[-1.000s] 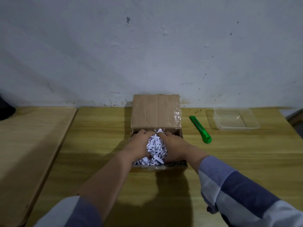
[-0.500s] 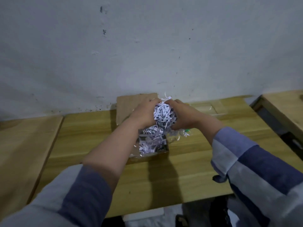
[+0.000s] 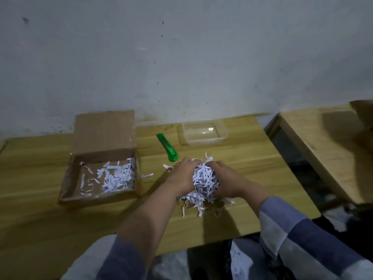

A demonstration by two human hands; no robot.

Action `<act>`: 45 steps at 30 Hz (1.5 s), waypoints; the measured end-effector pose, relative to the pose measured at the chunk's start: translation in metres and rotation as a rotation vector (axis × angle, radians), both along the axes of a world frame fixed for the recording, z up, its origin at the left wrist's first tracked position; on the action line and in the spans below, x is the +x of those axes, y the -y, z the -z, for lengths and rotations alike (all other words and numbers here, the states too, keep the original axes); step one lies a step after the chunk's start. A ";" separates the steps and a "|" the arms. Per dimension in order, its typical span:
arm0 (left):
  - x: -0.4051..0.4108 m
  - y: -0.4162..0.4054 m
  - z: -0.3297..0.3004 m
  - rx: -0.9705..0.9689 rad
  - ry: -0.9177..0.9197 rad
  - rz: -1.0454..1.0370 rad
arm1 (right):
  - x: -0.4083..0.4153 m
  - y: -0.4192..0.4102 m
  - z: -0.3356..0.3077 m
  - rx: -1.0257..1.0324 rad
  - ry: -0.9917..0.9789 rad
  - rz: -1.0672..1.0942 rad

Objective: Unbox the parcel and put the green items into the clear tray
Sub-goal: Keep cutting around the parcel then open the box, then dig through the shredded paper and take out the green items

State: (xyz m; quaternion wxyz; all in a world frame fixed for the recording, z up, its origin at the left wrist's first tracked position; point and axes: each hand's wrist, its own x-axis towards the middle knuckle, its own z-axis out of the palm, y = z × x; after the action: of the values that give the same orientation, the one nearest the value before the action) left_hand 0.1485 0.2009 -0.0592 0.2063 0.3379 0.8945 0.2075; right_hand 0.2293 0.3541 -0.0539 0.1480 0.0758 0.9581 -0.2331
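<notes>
Together two hands (image 3: 182,175) (image 3: 226,183) cup one shred pile (image 3: 203,183)

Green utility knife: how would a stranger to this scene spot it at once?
On the wooden table, look between the open cardboard box and the clear tray. The green utility knife lies there, slim and bright, the only green thing.

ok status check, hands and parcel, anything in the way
Left hand and right hand both grip the shredded paper clump on the table. Box open, only shreds visible. Clear tray empty. No green items visible yet.
</notes>
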 end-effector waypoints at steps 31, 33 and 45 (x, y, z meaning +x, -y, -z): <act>0.030 0.029 0.043 0.122 -0.227 -0.206 | 0.018 -0.020 0.018 0.007 -0.326 0.285; 0.030 0.021 0.044 0.096 -0.220 -0.135 | 0.011 -0.006 0.014 0.064 -0.443 0.230; 0.007 0.030 0.059 -0.043 -0.107 -0.112 | -0.013 0.041 0.031 0.374 -0.150 0.029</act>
State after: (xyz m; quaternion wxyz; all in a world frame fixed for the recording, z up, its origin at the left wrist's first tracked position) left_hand 0.1554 0.1708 -0.1186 0.1536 0.2932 0.9261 0.1811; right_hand 0.2165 0.3128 -0.0852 0.0560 0.0983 0.9919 -0.0584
